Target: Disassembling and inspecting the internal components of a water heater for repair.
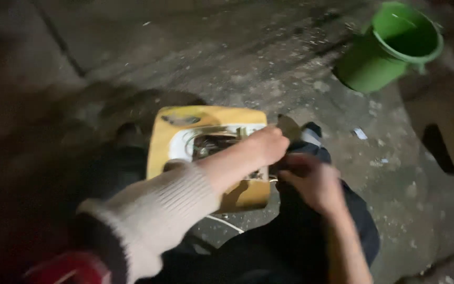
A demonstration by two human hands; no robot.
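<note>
A yellow board or stool top (165,138) lies on the ground in front of me, with a white dish (181,145) of dark metal bits on it. My left hand (267,144), in a cream ribbed sleeve, reaches across the board with its fingers curled at the dish's right edge. My right hand (311,179) is closed just right of the board, over my dark trouser leg; what it grips is too blurred to name. The frame is motion-blurred.
A green plastic bucket (390,47) stands at the upper right on the dirty concrete floor (227,58). A dark shoe shape (440,147) lies at the right. Small bits of litter dot the floor. A red object (69,268) shows at the lower left.
</note>
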